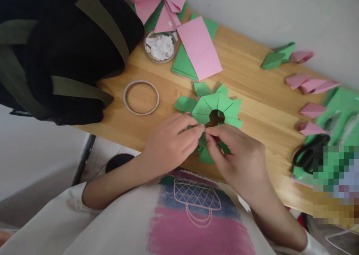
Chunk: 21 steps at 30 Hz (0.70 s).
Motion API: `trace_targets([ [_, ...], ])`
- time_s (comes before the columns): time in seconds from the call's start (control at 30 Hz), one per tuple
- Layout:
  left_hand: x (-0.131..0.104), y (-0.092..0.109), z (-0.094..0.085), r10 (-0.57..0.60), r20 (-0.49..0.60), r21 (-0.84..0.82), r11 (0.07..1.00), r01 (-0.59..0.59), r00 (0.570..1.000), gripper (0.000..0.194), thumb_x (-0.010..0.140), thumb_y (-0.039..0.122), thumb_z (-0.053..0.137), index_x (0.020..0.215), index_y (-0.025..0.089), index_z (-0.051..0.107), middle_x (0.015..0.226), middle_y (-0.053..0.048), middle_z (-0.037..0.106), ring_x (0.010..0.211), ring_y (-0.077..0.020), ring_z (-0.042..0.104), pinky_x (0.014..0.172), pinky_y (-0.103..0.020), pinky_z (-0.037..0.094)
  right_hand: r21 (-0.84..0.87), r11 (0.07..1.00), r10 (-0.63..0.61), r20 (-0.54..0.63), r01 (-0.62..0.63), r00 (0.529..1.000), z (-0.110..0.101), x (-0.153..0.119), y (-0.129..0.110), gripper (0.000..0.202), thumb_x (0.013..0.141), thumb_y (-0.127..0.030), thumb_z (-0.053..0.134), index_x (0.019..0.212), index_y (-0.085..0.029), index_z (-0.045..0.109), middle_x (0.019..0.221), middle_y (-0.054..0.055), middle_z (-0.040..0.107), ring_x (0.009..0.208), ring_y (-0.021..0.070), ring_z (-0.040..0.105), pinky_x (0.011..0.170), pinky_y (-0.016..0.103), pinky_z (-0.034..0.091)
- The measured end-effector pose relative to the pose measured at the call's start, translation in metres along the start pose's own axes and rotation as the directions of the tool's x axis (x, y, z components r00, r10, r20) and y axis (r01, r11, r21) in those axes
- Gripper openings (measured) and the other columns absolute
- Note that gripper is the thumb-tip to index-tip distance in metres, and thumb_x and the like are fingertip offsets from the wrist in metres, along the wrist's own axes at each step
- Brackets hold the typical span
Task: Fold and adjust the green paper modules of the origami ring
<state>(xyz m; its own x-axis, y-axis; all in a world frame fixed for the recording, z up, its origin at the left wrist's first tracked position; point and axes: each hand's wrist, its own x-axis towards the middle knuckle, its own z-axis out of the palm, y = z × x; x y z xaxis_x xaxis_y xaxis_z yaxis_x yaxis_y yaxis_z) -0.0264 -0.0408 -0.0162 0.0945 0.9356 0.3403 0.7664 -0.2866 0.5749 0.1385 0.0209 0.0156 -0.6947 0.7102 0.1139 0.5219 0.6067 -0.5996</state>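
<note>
A ring of folded green paper (206,107), with an open hole in its middle and leaf-like tips pointing outward, lies on the wooden table in front of me. My left hand (176,139) pinches the near left part of the ring, fingertips close to its inner edge. From the other side my right hand (238,150) comes in, thumb and forefinger pinched at the same spot, almost touching the left fingertips. Whatever lies between the right fingertips is too small to make out. Both hands cover the near part of the ring.
A roll of tape (141,97) and a dish of white paper bits (159,47) lie left. Behind are a pink sheet (200,47) and green sheets (185,66). Several folded pink pieces (312,109) and black-handled scissors (311,154) are right. A black bag (64,52) takes the left end.
</note>
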Motion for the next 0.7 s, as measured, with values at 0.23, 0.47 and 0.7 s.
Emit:
trace_targets([
  [0.23, 0.001, -0.0033, -0.0017, 0.008, -0.011, -0.034, 0.999, -0.008, 1.0, 0.014, 0.098, 0.015, 0.055, 0.099, 0.015, 0.069, 0.092, -0.007, 0.071, 0.083, -0.0167, 0.064, 0.075, -0.031, 0.054, 0.011, 1.0, -0.006, -0.014, 0.006, 1.0, -0.0015, -0.0001, 0.0011, 0.011, 0.091, -0.008, 0.057, 0.088, -0.012, 0.067, 0.079, 0.004, 0.073, 0.068, 0.0124, 0.066, 0.062, 0.022, 0.049],
  [0.47, 0.0007, -0.0022, 0.0015, 0.041, -0.035, 0.021, 0.999, -0.04, 0.999, 0.015, 0.099, 0.016, 0.055, 0.097, 0.012, 0.07, 0.089, -0.006, 0.071, 0.08, -0.0164, 0.063, 0.072, -0.03, 0.053, 0.005, 1.0, 0.005, -0.028, -0.005, 1.0, 0.001, -0.0013, 0.0015, 0.013, 0.091, -0.008, 0.057, 0.086, -0.011, 0.068, 0.076, 0.005, 0.072, 0.066, 0.0129, 0.066, 0.061, 0.023, 0.049],
  [0.7, -0.0023, 0.0032, 0.0072, 0.137, -0.074, 0.243, 0.963, -0.115, 0.988, 0.011, 0.097, 0.013, 0.056, 0.099, 0.011, 0.067, 0.083, -0.006, 0.071, 0.074, -0.0164, 0.064, 0.066, -0.03, 0.053, -0.056, 0.998, 0.008, -0.092, -0.013, 0.996, 0.0053, -0.0058, -0.0024, 0.015, 0.091, -0.01, 0.056, 0.084, -0.013, 0.07, 0.072, 0.003, 0.072, 0.062, 0.0136, 0.067, 0.058, 0.023, 0.049],
])
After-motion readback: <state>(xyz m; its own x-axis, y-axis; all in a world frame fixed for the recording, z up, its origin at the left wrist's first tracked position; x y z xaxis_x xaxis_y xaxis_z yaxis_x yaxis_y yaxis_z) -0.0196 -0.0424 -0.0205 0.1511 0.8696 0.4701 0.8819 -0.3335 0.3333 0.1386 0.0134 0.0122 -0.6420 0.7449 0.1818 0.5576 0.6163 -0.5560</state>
